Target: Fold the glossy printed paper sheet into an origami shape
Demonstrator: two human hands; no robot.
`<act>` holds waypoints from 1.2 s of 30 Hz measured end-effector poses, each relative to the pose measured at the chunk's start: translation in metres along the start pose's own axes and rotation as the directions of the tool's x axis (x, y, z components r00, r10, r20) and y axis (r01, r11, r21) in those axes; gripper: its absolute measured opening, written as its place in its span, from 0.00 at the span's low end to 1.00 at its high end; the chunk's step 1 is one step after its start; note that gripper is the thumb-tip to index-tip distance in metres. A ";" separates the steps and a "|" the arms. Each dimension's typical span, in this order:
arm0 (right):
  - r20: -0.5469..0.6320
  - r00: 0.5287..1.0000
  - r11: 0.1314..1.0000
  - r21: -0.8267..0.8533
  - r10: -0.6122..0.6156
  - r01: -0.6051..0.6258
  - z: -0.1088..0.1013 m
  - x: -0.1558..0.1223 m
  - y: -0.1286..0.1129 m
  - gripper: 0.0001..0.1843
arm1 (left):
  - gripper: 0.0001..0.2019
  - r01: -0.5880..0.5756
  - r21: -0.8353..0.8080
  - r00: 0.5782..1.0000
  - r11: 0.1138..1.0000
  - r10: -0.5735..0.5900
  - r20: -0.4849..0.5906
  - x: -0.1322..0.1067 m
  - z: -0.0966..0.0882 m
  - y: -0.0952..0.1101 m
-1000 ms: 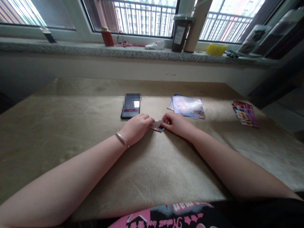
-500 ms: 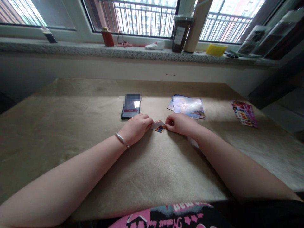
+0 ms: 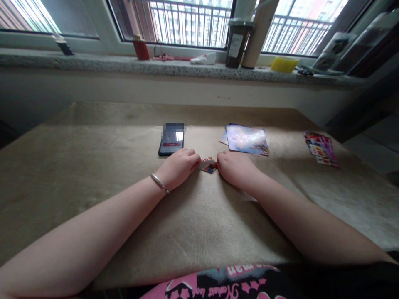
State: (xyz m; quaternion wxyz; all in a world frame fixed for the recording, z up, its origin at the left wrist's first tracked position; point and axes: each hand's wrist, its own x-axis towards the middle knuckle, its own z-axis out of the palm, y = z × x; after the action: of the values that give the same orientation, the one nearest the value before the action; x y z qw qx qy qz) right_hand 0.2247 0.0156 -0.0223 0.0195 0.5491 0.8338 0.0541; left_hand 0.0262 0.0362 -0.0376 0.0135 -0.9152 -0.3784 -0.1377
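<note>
Between my two hands lies a small folded piece of printed paper (image 3: 208,165), white on one face and orange, blue and red on the other. My left hand (image 3: 181,165), with a silver bangle at the wrist, is closed on its left end. Opposite it, my right hand (image 3: 235,167) is curled with its fingertips at the paper's right corner. My fingers cover both ends of the paper. Just beyond my left hand is a dark phone (image 3: 172,140), its screen lit. Glossy purple-blue printed sheets (image 3: 247,139) lie beyond my right hand.
The table (image 3: 149,236) has a tan leather-like cover. A fan of pink and red cards (image 3: 321,148) lies at the right. On the windowsill (image 3: 102,64) stand a red lighter-like object (image 3: 141,49), a dark lidded jar (image 3: 237,45) and a yellow roll (image 3: 284,64).
My right hand has turned over, knuckles up, and its fingers have closed further at the paper's corner. My left hand stays almost in place.
</note>
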 end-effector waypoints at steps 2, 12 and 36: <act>0.001 1.000 0.999 0.044 0.008 -0.008 0.001 0.000 0.001 0.13 | 0.06 -0.003 -0.012 1.000 1.000 0.003 -0.009 0.000 0.001 0.000; 0.034 0.998 0.922 0.382 0.061 -0.069 0.002 0.002 0.013 0.08 | 0.04 0.005 -0.083 0.998 0.997 -0.010 -0.061 0.000 0.001 0.000; -0.258 0.956 0.891 0.390 -0.138 0.233 0.012 0.003 0.009 0.08 | 0.07 -0.091 -0.124 0.995 0.988 0.084 -0.054 0.001 0.001 -0.001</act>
State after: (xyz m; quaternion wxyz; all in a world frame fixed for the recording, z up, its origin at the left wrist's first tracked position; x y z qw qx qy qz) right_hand 0.2330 0.0228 -0.0327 -0.1867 0.4484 0.8717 -0.0654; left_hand 0.0269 0.0376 -0.0384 -0.0292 -0.9263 -0.3280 -0.1829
